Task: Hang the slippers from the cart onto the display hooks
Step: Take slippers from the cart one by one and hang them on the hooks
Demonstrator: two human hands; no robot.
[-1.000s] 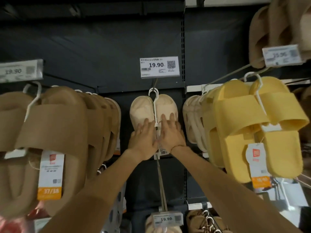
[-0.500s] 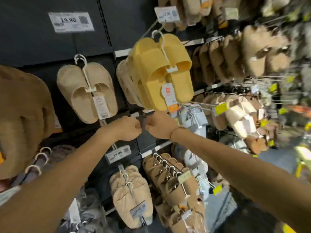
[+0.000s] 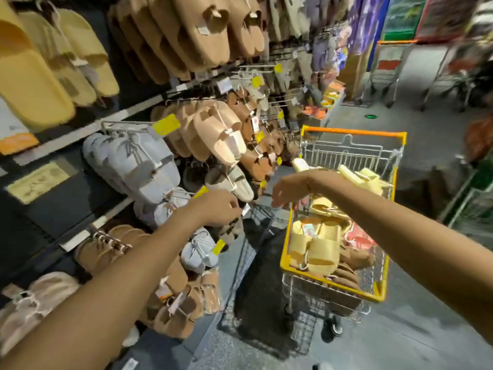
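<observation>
The beige pair has been left hung; both hands, the left hand (image 3: 218,209) and the right hand (image 3: 286,190), loosely open and empty, are swung toward the cart (image 3: 352,133) for more slippers (image 3: 314,249).

Shop aisle. A dark display wall (image 3: 66,198) with white shelf rails (image 3: 112,121) fills the left; grey speckled floor (image 3: 416,340) lies right. Far right stand metal racks (image 3: 384,76) and colourful hanging fabrics (image 3: 368,20), blurred.

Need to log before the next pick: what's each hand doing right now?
Left hand: loosely curled, holding nothing visible.
Right hand: open, empty, near the cart.
</observation>
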